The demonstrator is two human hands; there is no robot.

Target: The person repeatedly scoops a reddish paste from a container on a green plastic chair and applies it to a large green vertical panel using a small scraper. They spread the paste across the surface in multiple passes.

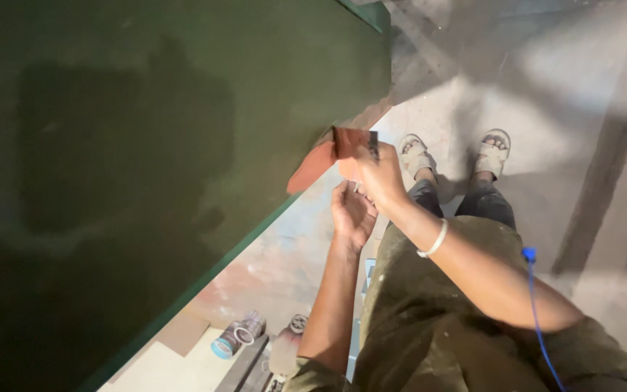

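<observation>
My right hand (pixel 375 174), with a white bangle on its wrist, is closed on a reddish-brown sheet of sandpaper (pixel 324 156). The sheet is bent and lies against the edge of a large dark green board (pixel 146 145) that fills the left of the view. My left hand (pixel 351 214) sits just below the right one, palm up and fingers loosely apart, holding nothing that I can see. It is close to the sheet's lower edge; whether it touches the sheet I cannot tell.
My feet in pale sandals (pixel 414 154) stand on a dusty concrete floor (pixel 546 87). Rolls of tape (pixel 237 337) and a small container (pixel 284 354) lie low beside the board. A blue cable (pixel 535 305) hangs across my right arm.
</observation>
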